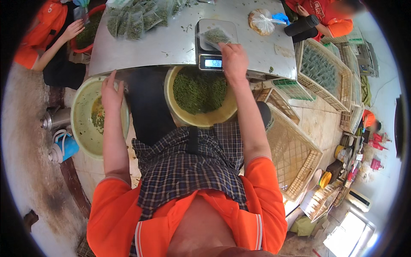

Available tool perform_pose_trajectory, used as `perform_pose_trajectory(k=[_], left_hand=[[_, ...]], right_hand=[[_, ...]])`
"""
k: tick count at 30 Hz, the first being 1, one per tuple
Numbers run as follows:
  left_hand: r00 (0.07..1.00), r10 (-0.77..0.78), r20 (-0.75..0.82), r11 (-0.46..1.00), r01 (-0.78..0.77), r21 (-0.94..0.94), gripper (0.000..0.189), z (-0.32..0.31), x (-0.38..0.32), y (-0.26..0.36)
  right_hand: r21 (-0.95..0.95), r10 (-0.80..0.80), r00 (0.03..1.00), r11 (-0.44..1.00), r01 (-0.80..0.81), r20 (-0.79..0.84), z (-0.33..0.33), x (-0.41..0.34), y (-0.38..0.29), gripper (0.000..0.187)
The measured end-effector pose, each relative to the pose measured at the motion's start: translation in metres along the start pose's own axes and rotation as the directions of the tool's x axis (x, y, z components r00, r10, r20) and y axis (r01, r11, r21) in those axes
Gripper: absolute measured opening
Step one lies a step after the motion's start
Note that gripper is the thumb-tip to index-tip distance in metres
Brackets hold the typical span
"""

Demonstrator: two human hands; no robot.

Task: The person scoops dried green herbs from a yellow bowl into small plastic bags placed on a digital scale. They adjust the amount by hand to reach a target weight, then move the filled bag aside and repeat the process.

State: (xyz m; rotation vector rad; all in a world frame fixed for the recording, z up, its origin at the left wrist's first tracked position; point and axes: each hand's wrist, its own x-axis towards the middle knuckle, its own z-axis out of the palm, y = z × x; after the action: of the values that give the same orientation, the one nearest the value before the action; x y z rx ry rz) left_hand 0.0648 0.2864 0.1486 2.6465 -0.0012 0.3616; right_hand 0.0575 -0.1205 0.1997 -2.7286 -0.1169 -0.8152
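A small clear plastic bag of green plant bits (215,36) is on the platform of a digital kitchen scale (201,48). My right hand (235,59) pinches the bag's near corner beside the lit display. My left hand (112,93), fingers apart and holding nothing, is at the table's front edge, above the rim of a pale green basin (84,128). Wet green scraps lie in that basin. Between my knees is a yellowish tub (178,117) full of chopped green plant matter (199,93). Filled bags (138,24) are heaped on the metal table (151,54), back left.
A knotted plastic bag (261,22) lies at the table's right. Co-workers sit at the left (48,32) and right (334,19). Plastic crates (292,154) stand right of me, one holding many bags (321,67). A metal flask (57,119) and a blue jug (69,147) stand left.
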Motion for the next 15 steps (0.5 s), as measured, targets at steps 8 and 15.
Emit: perform_pose_trajectory(k=[8, 15], left_hand=[[0.833, 0.494, 0.249, 0.718, -0.229, -0.658, 0.075, 0.012, -0.049, 0.191], [0.722, 0.578, 0.381, 0.525, 0.028, -0.851, 0.053, 0.048, -0.096, 0.189]], right_hand=[[0.06, -0.135, 0.9, 0.991, 0.121, 0.415, -0.097, -0.02, -0.084, 0.011], [-0.018, 0.075, 0.749, 0.996, -0.083, 0.658, -0.124, -0.06, -0.089, 0.017]])
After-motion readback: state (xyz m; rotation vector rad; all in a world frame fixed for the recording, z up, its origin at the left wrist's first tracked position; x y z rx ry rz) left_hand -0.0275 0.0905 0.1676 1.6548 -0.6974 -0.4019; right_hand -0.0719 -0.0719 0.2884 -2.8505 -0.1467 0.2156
